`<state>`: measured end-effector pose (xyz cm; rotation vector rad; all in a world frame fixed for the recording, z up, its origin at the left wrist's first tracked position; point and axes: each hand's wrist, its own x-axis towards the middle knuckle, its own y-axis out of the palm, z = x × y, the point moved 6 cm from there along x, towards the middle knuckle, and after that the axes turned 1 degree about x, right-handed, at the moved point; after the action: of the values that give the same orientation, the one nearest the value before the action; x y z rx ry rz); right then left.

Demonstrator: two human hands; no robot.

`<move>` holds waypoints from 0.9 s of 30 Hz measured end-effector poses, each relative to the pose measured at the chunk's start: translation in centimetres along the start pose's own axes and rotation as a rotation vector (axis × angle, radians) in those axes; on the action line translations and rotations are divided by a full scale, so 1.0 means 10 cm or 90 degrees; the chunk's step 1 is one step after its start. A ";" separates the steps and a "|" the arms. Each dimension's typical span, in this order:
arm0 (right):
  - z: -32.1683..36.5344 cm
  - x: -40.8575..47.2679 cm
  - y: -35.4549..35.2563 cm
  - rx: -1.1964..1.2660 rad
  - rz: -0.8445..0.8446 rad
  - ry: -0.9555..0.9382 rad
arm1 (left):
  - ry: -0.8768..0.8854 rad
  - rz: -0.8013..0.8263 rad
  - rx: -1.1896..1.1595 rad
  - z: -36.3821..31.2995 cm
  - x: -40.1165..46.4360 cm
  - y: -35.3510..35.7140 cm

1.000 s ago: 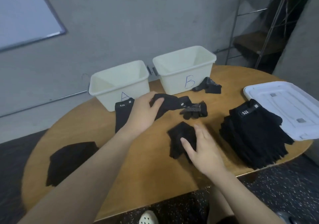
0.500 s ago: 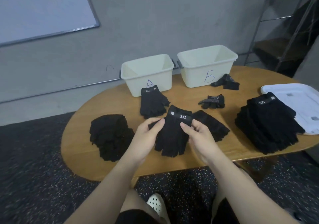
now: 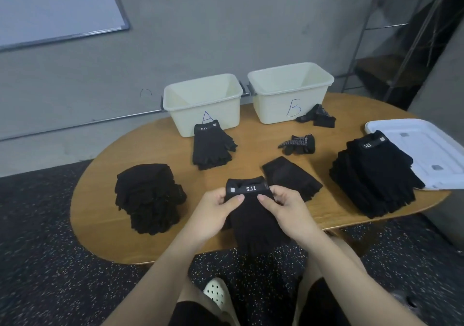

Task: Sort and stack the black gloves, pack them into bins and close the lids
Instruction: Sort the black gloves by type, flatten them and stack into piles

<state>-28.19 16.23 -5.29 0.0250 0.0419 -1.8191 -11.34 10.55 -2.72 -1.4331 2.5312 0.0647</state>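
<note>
Two hands hold one black knitted fingerless glove (image 3: 253, 215) by its cuff at the near edge of the oval wooden worktop (image 3: 105, 215): the left hand (image 3: 216, 212) pinches the cuff's left corner between thumb and curled fingers, and the right hand (image 3: 288, 207) pinches its right corner the same way, so each grip is closed on the fabric and the glove hangs flat, finger ends towards the person. Its cuff band reads "5.11" in white beside a small square patch. Sorting looks to be the step in hand, with packing not begun: the two cream plastic bins at the far side, bin A (image 3: 203, 105) and bin B (image 3: 291, 92), each marked with a hand-drawn blue letter, appear empty. A short pile of gloves (image 3: 212, 147) with "5.11" showing lies just in front of bin A, a tall stack of plain black gloves (image 3: 148, 197) sits at the left, and a larger stack (image 3: 376, 172), also tagged "5.11", sits at the right, overlapping the white plastic lid (image 3: 426, 147). A single flat glove (image 3: 291, 180) lies just right of the hands, and two patterned gloves, one (image 3: 298, 145) mid-worktop and one (image 3: 316, 116) beside bin B, lie apart. The next move likely calls for matching the held glove to a "5.11" pile and laying it squarely on top, cuff aligned.
</note>
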 end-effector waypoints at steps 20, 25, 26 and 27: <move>-0.14 0.80 -0.99 -0.344 -0.106 0.021 | -0.035 -0.089 0.156 0.12 0.83 0.52; -0.15 1.11 -1.13 -0.462 -0.160 0.012 | -0.012 -0.087 0.187 0.15 1.26 0.62; -0.16 1.15 -1.16 -0.476 -0.170 0.017 | -0.014 -0.092 0.203 0.17 1.34 0.63; -0.18 1.19 -1.18 -0.495 -0.179 0.020 | -0.017 -0.096 0.215 0.18 1.39 0.63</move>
<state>-42.51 7.70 -7.41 -0.5226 0.8017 -1.9703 -23.29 2.40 -8.04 -1.4621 2.2672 -0.3500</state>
